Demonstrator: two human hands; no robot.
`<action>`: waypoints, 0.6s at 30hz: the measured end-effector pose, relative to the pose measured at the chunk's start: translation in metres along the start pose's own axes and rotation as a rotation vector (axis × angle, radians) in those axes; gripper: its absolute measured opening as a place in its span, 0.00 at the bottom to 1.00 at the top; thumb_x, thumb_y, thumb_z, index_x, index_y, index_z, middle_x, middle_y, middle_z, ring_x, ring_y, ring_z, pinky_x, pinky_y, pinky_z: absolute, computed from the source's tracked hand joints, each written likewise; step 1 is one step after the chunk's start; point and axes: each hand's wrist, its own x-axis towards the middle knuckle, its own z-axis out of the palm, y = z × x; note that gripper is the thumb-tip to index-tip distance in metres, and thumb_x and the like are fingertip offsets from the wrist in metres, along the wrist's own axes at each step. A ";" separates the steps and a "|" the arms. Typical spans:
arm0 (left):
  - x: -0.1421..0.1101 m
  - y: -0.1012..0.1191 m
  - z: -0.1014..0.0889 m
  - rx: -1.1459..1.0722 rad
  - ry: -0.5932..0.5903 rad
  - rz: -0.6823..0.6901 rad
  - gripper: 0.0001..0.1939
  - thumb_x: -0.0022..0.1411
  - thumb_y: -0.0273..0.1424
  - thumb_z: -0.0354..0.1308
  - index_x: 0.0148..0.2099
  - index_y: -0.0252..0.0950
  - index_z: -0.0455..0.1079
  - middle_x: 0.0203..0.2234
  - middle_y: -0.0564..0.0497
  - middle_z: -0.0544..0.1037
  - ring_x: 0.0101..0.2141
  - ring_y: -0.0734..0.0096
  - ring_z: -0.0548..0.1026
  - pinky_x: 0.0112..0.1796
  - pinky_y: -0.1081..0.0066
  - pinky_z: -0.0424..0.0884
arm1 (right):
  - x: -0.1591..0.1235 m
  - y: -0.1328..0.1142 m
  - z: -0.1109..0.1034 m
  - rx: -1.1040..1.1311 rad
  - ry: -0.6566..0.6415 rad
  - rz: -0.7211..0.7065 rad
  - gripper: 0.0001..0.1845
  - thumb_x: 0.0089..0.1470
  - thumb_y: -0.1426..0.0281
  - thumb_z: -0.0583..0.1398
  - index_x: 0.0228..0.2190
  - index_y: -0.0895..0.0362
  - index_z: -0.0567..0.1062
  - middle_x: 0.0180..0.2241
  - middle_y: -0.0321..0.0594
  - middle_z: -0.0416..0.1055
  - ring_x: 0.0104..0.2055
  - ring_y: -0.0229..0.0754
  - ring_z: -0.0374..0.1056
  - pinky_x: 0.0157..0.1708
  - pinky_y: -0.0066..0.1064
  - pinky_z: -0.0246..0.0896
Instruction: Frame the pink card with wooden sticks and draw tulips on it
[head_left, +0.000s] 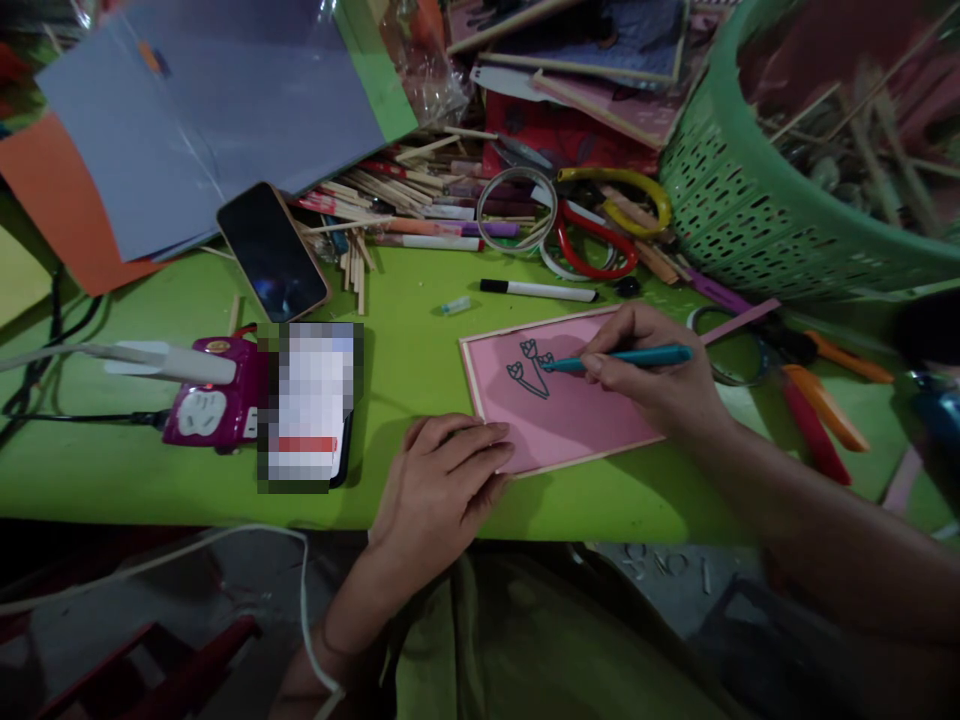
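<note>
We seem mid-drawing, right hand (660, 382) pinching the pen (651, 355); next strokes likely need our flat, empty left hand (446, 480) steadying the card (581, 420).

No words, brands or numbers can be read. On the left of the counter (405, 375), the screen of the lit smartphone (311, 390) is pixelated over; the round yellowish mark (217, 346) on the magenta power strip (238, 402) beside it is too small to tell.

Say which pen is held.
The teal pen, gripped in the right hand over the pink card; the black-capped white marker and red-ended white marker lie unheld.
</note>
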 end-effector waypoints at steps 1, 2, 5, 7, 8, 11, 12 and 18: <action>0.000 0.000 0.000 -0.001 0.001 -0.001 0.09 0.72 0.28 0.60 0.50 0.40 0.79 0.48 0.53 0.87 0.49 0.62 0.78 0.49 0.58 0.75 | 0.000 0.000 0.000 0.003 0.001 0.003 0.14 0.51 0.63 0.73 0.25 0.49 0.73 0.24 0.34 0.71 0.24 0.42 0.62 0.24 0.37 0.55; 0.000 0.000 0.000 -0.002 0.003 0.001 0.09 0.72 0.28 0.60 0.50 0.39 0.79 0.48 0.53 0.87 0.49 0.62 0.78 0.48 0.58 0.75 | 0.000 -0.001 0.000 0.003 0.000 0.007 0.14 0.51 0.63 0.73 0.25 0.49 0.73 0.24 0.34 0.71 0.24 0.42 0.62 0.24 0.37 0.55; 0.000 -0.001 0.001 0.002 0.012 0.012 0.09 0.72 0.28 0.60 0.50 0.39 0.79 0.48 0.53 0.86 0.49 0.62 0.77 0.48 0.58 0.75 | 0.000 -0.002 0.000 -0.007 -0.005 0.018 0.13 0.50 0.64 0.73 0.25 0.48 0.74 0.24 0.34 0.71 0.24 0.42 0.62 0.24 0.37 0.54; 0.000 0.000 0.002 0.000 0.017 0.017 0.09 0.71 0.28 0.60 0.51 0.39 0.79 0.48 0.53 0.86 0.49 0.62 0.77 0.49 0.58 0.75 | 0.000 -0.002 -0.001 -0.021 -0.006 0.016 0.13 0.50 0.64 0.72 0.25 0.48 0.74 0.24 0.34 0.71 0.25 0.42 0.62 0.24 0.37 0.55; 0.001 0.000 0.002 -0.002 0.017 0.018 0.09 0.71 0.28 0.60 0.50 0.39 0.79 0.48 0.53 0.87 0.49 0.62 0.77 0.49 0.59 0.75 | 0.000 -0.002 -0.001 -0.027 -0.007 0.014 0.13 0.50 0.64 0.72 0.25 0.48 0.73 0.24 0.34 0.71 0.25 0.42 0.62 0.24 0.37 0.55; 0.001 0.000 0.002 -0.008 0.019 0.015 0.09 0.71 0.28 0.60 0.50 0.39 0.79 0.48 0.52 0.87 0.49 0.63 0.77 0.49 0.59 0.75 | 0.000 -0.001 -0.001 -0.029 -0.008 0.006 0.13 0.51 0.65 0.72 0.25 0.49 0.73 0.24 0.34 0.70 0.26 0.42 0.63 0.25 0.37 0.55; 0.001 0.000 0.002 -0.008 0.016 0.012 0.09 0.71 0.27 0.60 0.50 0.39 0.80 0.47 0.52 0.87 0.49 0.63 0.77 0.50 0.59 0.75 | 0.000 -0.001 -0.001 -0.022 -0.005 0.005 0.13 0.51 0.65 0.72 0.25 0.49 0.73 0.24 0.34 0.70 0.26 0.42 0.63 0.25 0.37 0.55; 0.000 -0.001 0.000 -0.010 0.000 -0.002 0.10 0.71 0.27 0.60 0.50 0.40 0.80 0.47 0.52 0.87 0.49 0.62 0.78 0.49 0.58 0.76 | -0.001 0.003 -0.003 -0.020 0.010 -0.008 0.13 0.52 0.61 0.72 0.27 0.48 0.73 0.24 0.34 0.70 0.27 0.45 0.65 0.27 0.39 0.58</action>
